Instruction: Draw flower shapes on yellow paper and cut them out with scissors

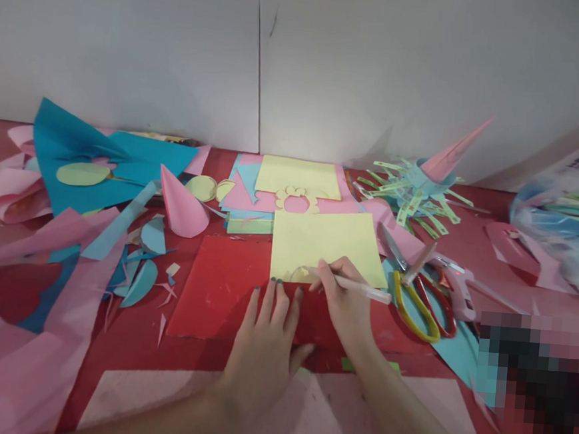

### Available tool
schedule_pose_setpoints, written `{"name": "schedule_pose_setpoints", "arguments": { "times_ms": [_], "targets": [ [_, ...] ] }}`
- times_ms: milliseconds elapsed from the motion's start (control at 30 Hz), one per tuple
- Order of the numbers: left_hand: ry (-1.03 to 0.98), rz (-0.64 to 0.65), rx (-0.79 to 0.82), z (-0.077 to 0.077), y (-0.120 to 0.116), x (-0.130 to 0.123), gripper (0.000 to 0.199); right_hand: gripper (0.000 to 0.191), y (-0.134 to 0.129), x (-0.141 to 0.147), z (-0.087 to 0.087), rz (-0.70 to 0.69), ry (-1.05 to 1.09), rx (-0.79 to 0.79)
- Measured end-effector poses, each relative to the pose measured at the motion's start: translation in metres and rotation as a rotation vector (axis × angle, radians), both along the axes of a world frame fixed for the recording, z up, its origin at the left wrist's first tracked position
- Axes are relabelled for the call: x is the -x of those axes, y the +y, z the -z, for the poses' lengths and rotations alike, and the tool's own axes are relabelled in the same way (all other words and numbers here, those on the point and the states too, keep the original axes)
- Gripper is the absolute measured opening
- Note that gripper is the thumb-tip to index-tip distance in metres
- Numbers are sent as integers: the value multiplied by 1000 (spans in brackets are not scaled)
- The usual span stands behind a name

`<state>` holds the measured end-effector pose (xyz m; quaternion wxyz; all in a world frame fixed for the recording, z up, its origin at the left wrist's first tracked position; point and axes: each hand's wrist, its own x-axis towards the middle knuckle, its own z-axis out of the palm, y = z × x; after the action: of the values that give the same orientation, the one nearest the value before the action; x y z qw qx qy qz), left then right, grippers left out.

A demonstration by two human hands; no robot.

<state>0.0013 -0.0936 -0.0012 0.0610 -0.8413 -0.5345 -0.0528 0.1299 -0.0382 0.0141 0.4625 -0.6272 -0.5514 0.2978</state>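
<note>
My right hand (pixel 344 300) is closed around a white pen (pixel 364 289), its tip at the lower edge of a yellow paper sheet (pixel 327 243). A small curved shape shows on the paper at the pen's tip. My left hand (pixel 268 329) lies flat with fingers stretched, their tips at the sheet's lower left edge. Beneath both hands is a red board (pixel 228 286). Just above the sheet sits a scalloped yellow paper ring (pixel 281 198), and behind it lies another yellow sheet (pixel 300 176).
Scissors (pixel 415 307) with yellow and red handles lie right of the board, beside a pink glue gun (pixel 459 290). A pink paper cone (pixel 183 205) and blue scraps (pixel 141 282) are on the left. A fringed blue tube (pixel 430 184) bears another pink cone. A pale wall (pixel 157 46) rises behind.
</note>
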Motion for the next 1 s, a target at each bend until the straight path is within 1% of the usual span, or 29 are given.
{"name": "schedule_pose_setpoints", "arguments": {
  "times_ms": [133,200,300,367,567,667,767,867,1000],
  "targets": [
    [7,2,2,-1,-1,0,60,26,0,0,-1,-53,11,16],
    [10,-1,6,-1,-1,0,60,26,0,1,0,-36,1,15],
    [13,-10,5,-1,-1,0,59,28,0,1,0,43,-33,-6],
    [14,-9,4,-1,-1,0,59,29,0,0,0,67,-45,-12],
    [14,-3,16,-2,0,0,59,26,-1,1,0,-28,-15,5],
    [9,-8,23,-2,0,0,60,28,-1,2,-1,30,-48,-12],
    [3,-8,23,-1,0,0,60,29,-1,0,-1,82,-1,-37],
    [0,-10,16,-1,0,0,60,30,-1,-2,-1,94,22,-35],
    [-2,-11,20,-1,0,0,60,30,-1,-3,-1,56,-45,-38]
  ]
}}
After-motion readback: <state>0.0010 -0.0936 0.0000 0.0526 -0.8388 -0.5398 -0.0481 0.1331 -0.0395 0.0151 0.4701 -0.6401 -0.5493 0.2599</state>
